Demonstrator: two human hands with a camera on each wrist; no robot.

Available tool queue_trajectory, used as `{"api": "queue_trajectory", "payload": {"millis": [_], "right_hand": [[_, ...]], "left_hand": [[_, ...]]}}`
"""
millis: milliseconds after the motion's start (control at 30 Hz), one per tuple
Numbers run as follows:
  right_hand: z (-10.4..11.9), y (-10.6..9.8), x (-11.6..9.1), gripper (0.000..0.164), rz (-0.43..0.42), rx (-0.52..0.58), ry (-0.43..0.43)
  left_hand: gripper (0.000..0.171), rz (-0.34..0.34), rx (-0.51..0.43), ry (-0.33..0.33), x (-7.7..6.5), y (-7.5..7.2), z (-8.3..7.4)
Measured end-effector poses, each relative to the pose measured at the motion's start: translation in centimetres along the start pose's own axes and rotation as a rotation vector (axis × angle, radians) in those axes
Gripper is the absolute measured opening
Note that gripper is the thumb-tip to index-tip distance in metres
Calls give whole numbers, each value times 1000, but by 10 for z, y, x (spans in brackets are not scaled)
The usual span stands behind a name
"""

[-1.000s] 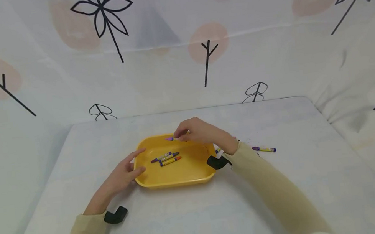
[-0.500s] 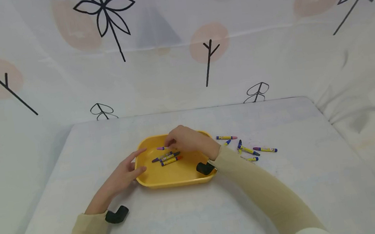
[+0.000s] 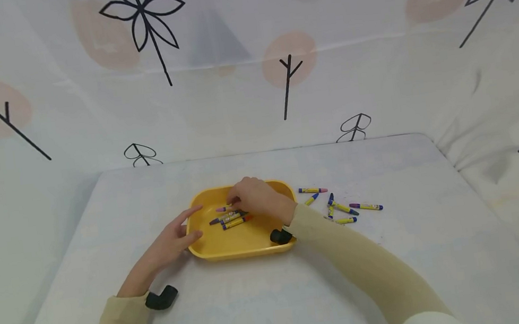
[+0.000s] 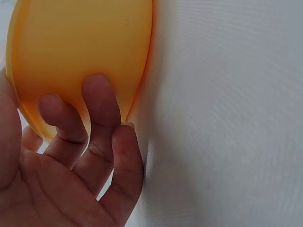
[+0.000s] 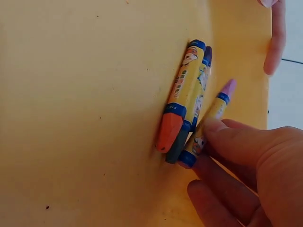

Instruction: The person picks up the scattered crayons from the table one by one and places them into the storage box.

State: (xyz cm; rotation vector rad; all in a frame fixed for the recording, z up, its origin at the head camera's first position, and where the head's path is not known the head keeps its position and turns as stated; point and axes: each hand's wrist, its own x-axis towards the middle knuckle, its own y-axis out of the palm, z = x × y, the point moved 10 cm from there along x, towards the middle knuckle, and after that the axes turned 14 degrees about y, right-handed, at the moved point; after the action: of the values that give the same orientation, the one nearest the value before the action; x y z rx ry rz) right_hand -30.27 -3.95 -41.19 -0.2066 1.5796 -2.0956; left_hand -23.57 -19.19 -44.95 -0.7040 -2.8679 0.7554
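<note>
A yellow tray [image 3: 230,246] stands on the white table. My left hand [image 3: 165,245] holds its left end, thumb over the rim, with curled fingers [image 4: 102,97] against the outer wall in the left wrist view. Inside the tray, my right hand [image 3: 261,199] pinches a pink crayon [image 5: 218,109] between thumb and fingers. It lies slanted close beside a small row of crayons on the tray floor. In the right wrist view an orange crayon [image 5: 178,94] is nearest in that row, then a dark green crayon [image 5: 177,145]; a dark-tipped one is partly hidden behind them.
Several loose crayons lie on the table right of the tray. Among them are a pink one [image 3: 313,190], a blue one [image 3: 312,199] and a purple one [image 3: 366,206]. A patterned white cloth [image 3: 234,106] hangs behind the table.
My right hand has carried the pink crayon from over the tray's far rim down and left to beside the other crayons. My left hand has stayed on the tray.
</note>
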Motion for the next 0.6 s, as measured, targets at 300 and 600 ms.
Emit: {"api": "queue_trajectory", "payload": {"millis": [300,600], "right_hand": [[-4,-9,-3,20,12,153,-23],[-36,-55,-25,23,-18,444,44]], "left_hand": [[62,0,14,2,0,-1,0],[63,2,-4,5,0,0,-1]]}}
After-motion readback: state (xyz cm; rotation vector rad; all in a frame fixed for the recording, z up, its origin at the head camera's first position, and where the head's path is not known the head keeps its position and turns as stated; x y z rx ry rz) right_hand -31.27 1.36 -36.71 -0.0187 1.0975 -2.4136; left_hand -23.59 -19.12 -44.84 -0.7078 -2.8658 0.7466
